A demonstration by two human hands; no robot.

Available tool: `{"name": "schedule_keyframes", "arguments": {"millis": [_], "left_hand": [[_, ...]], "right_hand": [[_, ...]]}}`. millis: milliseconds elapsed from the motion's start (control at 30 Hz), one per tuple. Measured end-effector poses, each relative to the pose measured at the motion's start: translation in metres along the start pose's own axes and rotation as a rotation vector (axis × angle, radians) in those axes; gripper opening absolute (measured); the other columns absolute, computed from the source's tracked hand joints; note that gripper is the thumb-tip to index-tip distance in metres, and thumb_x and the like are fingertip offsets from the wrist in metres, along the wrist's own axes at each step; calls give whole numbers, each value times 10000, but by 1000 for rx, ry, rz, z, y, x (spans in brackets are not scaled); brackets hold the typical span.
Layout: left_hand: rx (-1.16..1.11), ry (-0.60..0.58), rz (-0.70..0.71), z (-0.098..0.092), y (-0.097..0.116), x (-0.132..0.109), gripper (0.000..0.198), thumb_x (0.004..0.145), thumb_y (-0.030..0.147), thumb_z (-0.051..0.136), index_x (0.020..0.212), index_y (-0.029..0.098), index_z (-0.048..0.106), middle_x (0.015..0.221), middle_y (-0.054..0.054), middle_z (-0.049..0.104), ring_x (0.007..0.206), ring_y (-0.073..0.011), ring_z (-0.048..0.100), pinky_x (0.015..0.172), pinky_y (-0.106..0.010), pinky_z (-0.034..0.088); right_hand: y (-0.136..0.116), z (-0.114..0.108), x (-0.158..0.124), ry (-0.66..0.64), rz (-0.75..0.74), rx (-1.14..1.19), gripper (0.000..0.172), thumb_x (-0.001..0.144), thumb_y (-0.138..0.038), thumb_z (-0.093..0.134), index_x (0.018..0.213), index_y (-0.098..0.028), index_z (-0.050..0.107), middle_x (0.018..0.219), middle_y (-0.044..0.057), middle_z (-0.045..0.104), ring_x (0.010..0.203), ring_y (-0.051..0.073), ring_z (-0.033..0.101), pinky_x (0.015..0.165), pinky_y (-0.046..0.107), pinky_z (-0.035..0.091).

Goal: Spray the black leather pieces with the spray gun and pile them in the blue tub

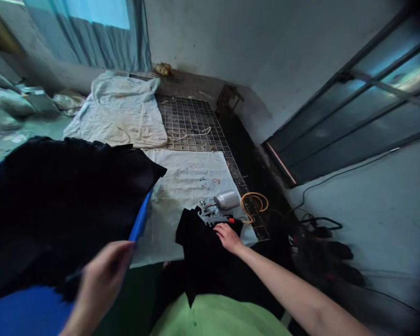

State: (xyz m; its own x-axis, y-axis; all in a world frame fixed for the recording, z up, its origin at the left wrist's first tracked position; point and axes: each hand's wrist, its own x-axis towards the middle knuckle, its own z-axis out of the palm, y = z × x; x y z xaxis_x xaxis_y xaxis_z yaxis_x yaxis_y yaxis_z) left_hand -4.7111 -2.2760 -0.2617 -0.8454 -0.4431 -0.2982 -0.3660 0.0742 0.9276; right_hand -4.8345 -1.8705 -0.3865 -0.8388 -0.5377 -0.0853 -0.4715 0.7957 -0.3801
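Note:
On the left, my left hand (107,268), slightly blurred, closes round the edge of a blue board (140,219). A large ragged-edged black sheet (66,196), leather-like, lies over this board. My right hand (229,237) pinches a smaller black piece (192,233) spread near my lap; its fingertips sit just below a spray gun (213,217). The gun rests on its side, with a silver cup (227,199) and a red fitting at its hose end. Whether my fingers also touch the gun, I cannot tell.
A white cloth (192,172) covers the near part of a wire-grid rack (185,119); another pale cloth (122,112) drapes farther back. A coiled orange hose (254,205) lies right of the gun. Dark equipment and cables (329,242) stand by the right wall.

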Motion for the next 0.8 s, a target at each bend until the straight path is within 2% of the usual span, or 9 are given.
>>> {"name": "schedule_keyframes", "arguments": {"millis": [67,100,167,233,333,433,567,700,800], "left_hand": [[293,-328,137,62,-7,2,119,746,397,651,789,309,719,843,-23,717,805,-245,659,716,-326,531],[414,-377,174,96,-14,8,146,809,331,574,801,280,710,842,-33,717,806,-222,660,753,-311,512],[577,-365,148,164,-32,28,185,837,211,504,845,222,689,903,-65,714,865,-207,659,818,-298,480],[648,-301,107,219,-53,49,201,833,196,515,979,164,649,1040,-138,679,973,-245,637,856,-333,460],[718,-238,39,267,-81,68,294,776,179,603,1063,116,586,1086,-202,643,1004,-292,626,828,-361,454],[749,-203,4,277,-97,66,284,788,189,589,1064,130,556,1053,-181,657,970,-278,637,790,-339,446],[743,-147,-6,262,-111,43,178,835,311,530,974,200,535,867,-76,672,795,-222,641,692,-296,422],[752,-134,-69,240,-127,12,158,812,384,526,762,237,498,647,0,593,607,-191,571,593,-285,368],[796,-109,-96,234,-130,1,241,796,463,541,782,224,522,705,-23,605,657,-206,579,611,-293,389]], "right_hand": [[3,5,9,80,68,-72,265,870,-95,456,1020,-167,663,1025,104,628,975,225,551,904,375,470],[7,5,14,102,95,-116,254,858,-103,485,1036,-164,656,1046,109,618,994,235,535,911,380,456],[18,4,25,82,97,-194,264,826,-139,564,1078,-161,640,1094,119,597,1022,256,514,915,387,435],[34,3,36,9,50,-240,296,829,-180,594,1123,-162,623,1111,123,591,1012,256,519,894,376,430],[61,1,47,-90,-37,-264,252,900,-213,531,1130,-184,629,1119,119,601,981,233,551,846,360,430],[83,0,46,-154,-155,-252,267,903,-281,559,1150,-199,618,1203,116,581,1008,237,561,819,356,436],[100,-4,48,-101,-256,-213,320,886,-221,576,1202,-174,578,1259,142,549,1053,250,537,858,370,440],[102,-11,78,4,-166,-155,333,903,-204,534,1228,-139,562,1238,155,536,1045,253,520,898,376,437],[89,-12,99,48,-33,-170,338,898,-196,539,1228,-127,564,1247,172,518,1055,278,495,907,412,425]]}}
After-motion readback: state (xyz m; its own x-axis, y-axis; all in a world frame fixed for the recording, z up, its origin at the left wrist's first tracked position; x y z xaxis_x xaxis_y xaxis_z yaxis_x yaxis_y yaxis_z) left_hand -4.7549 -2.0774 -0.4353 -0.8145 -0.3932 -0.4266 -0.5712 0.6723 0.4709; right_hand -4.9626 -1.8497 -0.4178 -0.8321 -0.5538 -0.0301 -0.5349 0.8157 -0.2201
